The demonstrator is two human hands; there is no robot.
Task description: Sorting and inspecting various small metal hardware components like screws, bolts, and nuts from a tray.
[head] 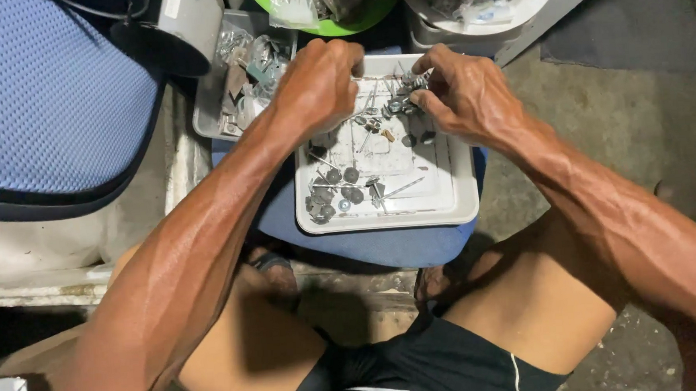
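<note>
A white square plastic tray (463, 204) sits on a blue stool (399, 245) between my knees. It holds several small metal parts: round washers and nuts (334, 196) at its near left, screws and thin pins (384, 125) toward the far side. My left hand (317, 85) hovers over the tray's far left corner with fingers curled; what it grips is hidden. My right hand (462, 92) is over the far right side, its fingertips pinching small metal hardware (415, 80) near the far rim.
A grey tray of mixed metal scrap (236, 73) lies left of the white tray. A green bowl (337, 15) and a white container (497, 1) with plastic bags stand behind. A blue mesh chair seat (36, 102) fills the left. Concrete floor (633, 114) is at right.
</note>
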